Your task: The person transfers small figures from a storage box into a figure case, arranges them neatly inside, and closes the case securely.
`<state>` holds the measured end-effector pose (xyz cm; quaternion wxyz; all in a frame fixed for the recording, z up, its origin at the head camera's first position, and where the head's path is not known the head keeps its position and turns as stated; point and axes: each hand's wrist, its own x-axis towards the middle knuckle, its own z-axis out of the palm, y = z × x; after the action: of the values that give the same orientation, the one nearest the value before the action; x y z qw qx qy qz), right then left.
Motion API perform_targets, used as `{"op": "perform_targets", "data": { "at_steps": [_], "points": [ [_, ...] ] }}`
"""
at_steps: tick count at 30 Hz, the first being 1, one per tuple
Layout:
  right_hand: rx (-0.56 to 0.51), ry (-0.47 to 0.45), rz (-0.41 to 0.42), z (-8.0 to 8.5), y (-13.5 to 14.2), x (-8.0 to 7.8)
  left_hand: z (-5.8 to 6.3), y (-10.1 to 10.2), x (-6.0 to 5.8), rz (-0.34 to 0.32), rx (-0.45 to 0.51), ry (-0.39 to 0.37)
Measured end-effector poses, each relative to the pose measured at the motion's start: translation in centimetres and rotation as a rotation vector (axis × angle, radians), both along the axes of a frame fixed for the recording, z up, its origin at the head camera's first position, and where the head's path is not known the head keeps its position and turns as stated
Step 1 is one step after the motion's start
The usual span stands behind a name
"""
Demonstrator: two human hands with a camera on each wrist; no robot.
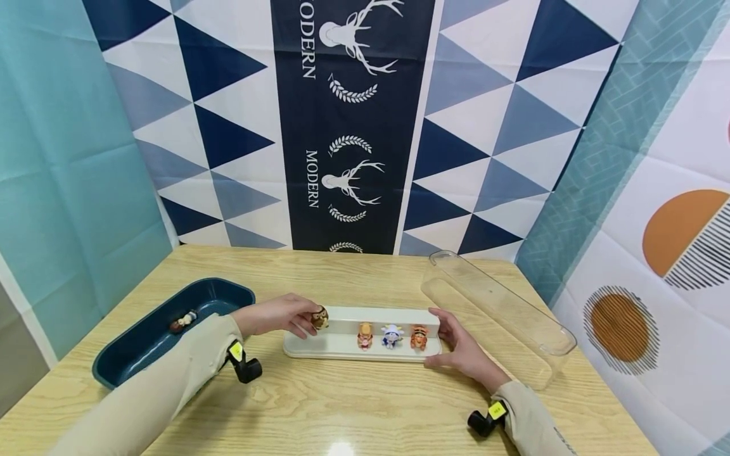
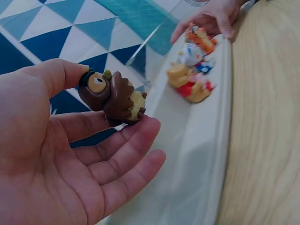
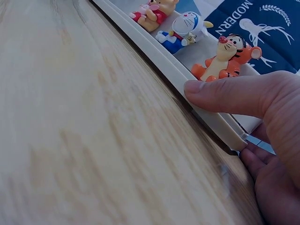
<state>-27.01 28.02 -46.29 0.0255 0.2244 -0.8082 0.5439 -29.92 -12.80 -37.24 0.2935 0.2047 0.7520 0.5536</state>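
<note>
My left hand [image 1: 282, 315] pinches a brown owl figurine [image 2: 115, 96] between thumb and fingers, above the left end of a white stepped tray [image 1: 333, 347]. In the left wrist view the owl lies tilted on its side. Three figurines sit in a row on the tray: a yellow bear [image 3: 164, 9] in red with a small pink figure at its front, a white-and-blue cat [image 3: 183, 30], and an orange tiger [image 3: 229, 58]. My right hand [image 1: 464, 351] grips the tray's right end beside the tiger, its thumb [image 3: 225, 96] along the front edge.
At the left of the wooden table [image 1: 365, 405] stands a dark blue bin [image 1: 134, 339] with a small brown-and-white figurine [image 1: 184, 322] inside. A long clear plastic cover [image 1: 502, 304] lies slanted at the right, behind my right hand. Patterned cloth [image 1: 239, 126] hangs behind the table.
</note>
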Motion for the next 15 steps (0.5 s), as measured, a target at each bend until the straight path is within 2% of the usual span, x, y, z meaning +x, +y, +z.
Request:
{"op": "perform_targets", "data": {
  "at_steps": [4, 15],
  "points": [
    [0.006, -0.006, -0.001, 0.0, 0.0, 0.0, -0.8, 0.9, 0.0, -0.005, -0.021, -0.022],
    [0.006, -0.007, 0.001, 0.0, 0.1, -0.2, -1.3, 2.4, 0.7, -0.032, -0.01, -0.065]
  ]
}}
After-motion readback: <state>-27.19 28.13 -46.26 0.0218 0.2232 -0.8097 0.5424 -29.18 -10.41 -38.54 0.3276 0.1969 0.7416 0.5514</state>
